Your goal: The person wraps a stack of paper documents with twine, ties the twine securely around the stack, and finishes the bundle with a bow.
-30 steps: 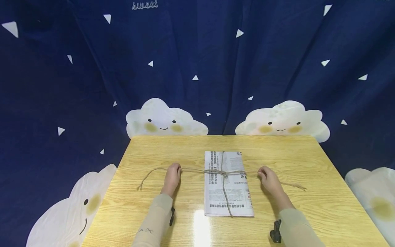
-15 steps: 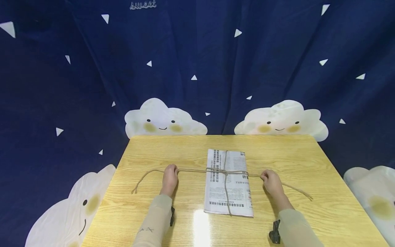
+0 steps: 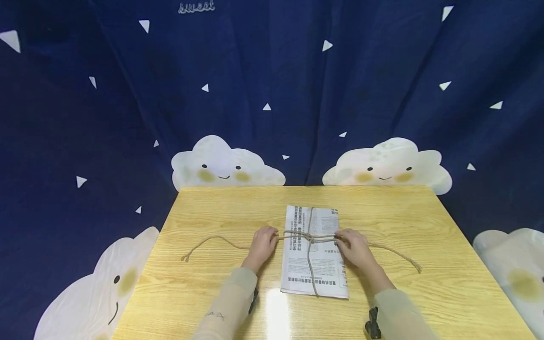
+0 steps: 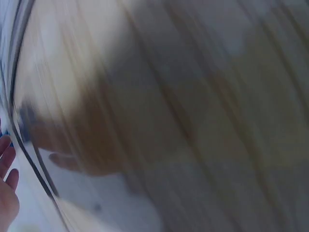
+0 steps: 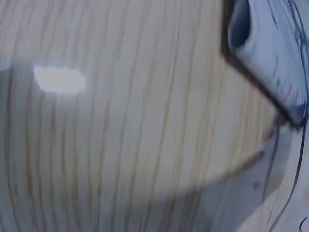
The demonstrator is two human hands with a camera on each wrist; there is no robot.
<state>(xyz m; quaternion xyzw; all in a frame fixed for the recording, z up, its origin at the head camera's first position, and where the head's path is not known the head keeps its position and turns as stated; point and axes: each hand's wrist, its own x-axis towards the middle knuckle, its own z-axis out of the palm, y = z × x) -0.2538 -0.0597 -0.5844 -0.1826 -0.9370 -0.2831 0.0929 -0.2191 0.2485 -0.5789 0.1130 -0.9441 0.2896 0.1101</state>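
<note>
Left hand [image 3: 262, 243] level with the right hand [image 3: 357, 248]; left grip pinching the twine [image 3: 310, 239]; right thumb and finger at the twine, whether pinched cannot be told; newspaper bundle [image 3: 299, 267] flat between them, long axis pointing straight away from the person; twine crossed near its middle, ends trailing sideways across the counter [image 3: 212, 212]; blue curtain [image 3: 263, 56] beyond.

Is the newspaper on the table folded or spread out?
Folded: the newspaper lies as a compact rectangle crossed by twine both ways, and the right wrist view shows a rounded edge.
</note>
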